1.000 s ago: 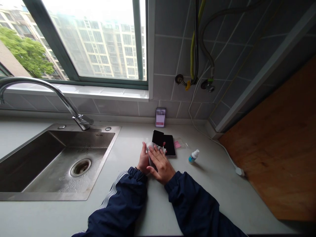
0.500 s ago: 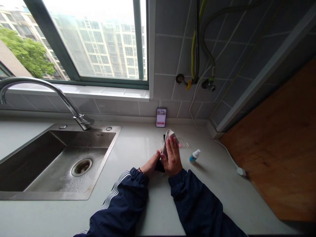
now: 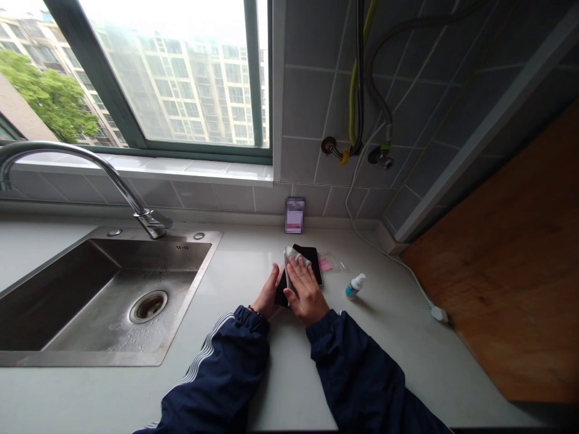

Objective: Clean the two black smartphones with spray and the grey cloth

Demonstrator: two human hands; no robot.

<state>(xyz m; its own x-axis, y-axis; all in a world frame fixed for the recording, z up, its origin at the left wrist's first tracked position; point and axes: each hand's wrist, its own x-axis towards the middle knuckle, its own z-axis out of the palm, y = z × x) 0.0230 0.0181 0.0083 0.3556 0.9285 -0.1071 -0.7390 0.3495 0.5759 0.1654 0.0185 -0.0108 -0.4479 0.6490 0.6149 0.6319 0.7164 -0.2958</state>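
A dark, flat tablet (image 3: 313, 258) lies tilted above the counter, its black face partly covered by a pale grey cloth (image 3: 292, 252). My left hand (image 3: 268, 294) grips the tablet's left edge, thumb raised and the other fingers mostly hidden behind it. On top, my right hand (image 3: 305, 294) holds the cloth against the tablet's face with its fingers extended over it. To the right of the tablet lie a small pink piece (image 3: 325, 264) and some clear plastic packaging (image 3: 335, 260). A small white-capped spray bottle (image 3: 355, 286) with a blue label stands further right.
A steel sink (image 3: 167, 357) with a chrome faucet (image 3: 113, 175) is set into the counter on the left. A phone (image 3: 294, 216) leans against the tiled wall. A white cable (image 3: 407, 265) runs to a plug (image 3: 438, 313) near the wooden board (image 3: 511, 271) on the right.
The tablet has turned from nearly edge-on to a flatter angle, showing more of its black face. My right hand and the cloth have moved left and lower across it.
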